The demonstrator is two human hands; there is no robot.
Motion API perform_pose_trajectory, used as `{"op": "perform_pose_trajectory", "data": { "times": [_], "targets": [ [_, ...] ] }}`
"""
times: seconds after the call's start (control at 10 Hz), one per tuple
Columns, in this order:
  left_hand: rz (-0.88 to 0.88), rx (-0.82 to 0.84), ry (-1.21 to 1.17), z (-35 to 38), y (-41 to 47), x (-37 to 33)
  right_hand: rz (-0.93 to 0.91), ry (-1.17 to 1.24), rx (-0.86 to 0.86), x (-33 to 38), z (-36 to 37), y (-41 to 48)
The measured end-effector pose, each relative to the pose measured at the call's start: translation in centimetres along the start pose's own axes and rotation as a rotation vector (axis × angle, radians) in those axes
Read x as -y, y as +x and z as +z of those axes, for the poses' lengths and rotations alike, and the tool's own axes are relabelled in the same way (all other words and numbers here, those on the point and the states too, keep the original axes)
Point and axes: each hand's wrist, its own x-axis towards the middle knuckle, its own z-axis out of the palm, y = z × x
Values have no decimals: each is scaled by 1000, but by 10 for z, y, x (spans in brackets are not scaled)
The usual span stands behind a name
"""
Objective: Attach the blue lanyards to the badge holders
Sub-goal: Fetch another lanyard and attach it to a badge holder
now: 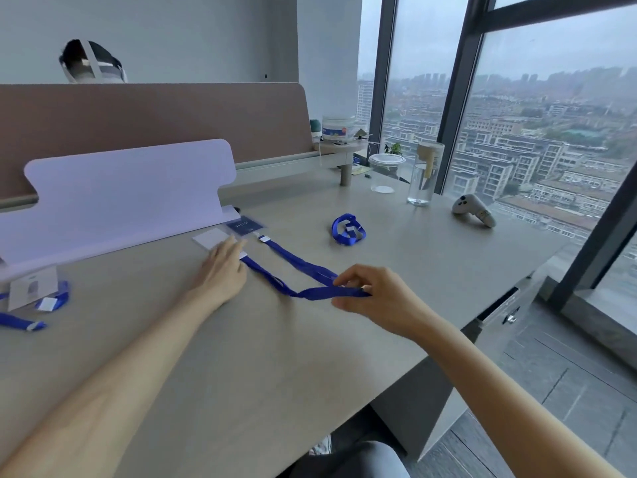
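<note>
So the blue lanyard (301, 260) lies in a long V across the middle of the frame, with both clip ends pointing up-left at the badge holders. The right hand (374, 296) pinches the fold at the near end. The left hand (224, 270) lies flat with straight fingers, tips touching one clip end beside the white badge holder (210, 238), so it's the closer hand. The dark badge holder (245, 225) has print, too blurry to read
</note>
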Motion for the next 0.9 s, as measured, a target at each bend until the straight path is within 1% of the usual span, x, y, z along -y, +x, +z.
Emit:
{"op": "perform_pose_trajectory", "data": {
  "times": [0.1, 0.2, 0.3, 0.4, 0.5, 0.6, 0.7, 0.8, 0.9],
  "targets": [
    [77, 110, -63, 9, -21, -30, 10, -13, 48, -5, 13, -3],
    [34, 200, -52, 18, -26, -38, -19, -106, 53, -12, 21, -9],
    [3, 197, -17, 17, -27, -38, -51, -226, -27, -21, 23, -19],
    [-7, 192, 16, 16, -29, -41, -101, -323, -140, -30, 18, -32],
    [-1, 187, 35, 16, -29, -40, -208, -451, -287, -39, 9, -48],
    [1, 184, 44, 17, -28, -39, -239, -509, -354, -49, 3, -63],
    [-2, 183, 50, 17, -29, -40, -175, -394, -455, -56, -1, -72],
    [-1, 181, 49, 16, -30, -42, -152, -276, -519, -61, -4, -76],
    [1, 186, 51, 15, -30, -42, -85, -111, -470, -63, -4, -76]
  ]
}}
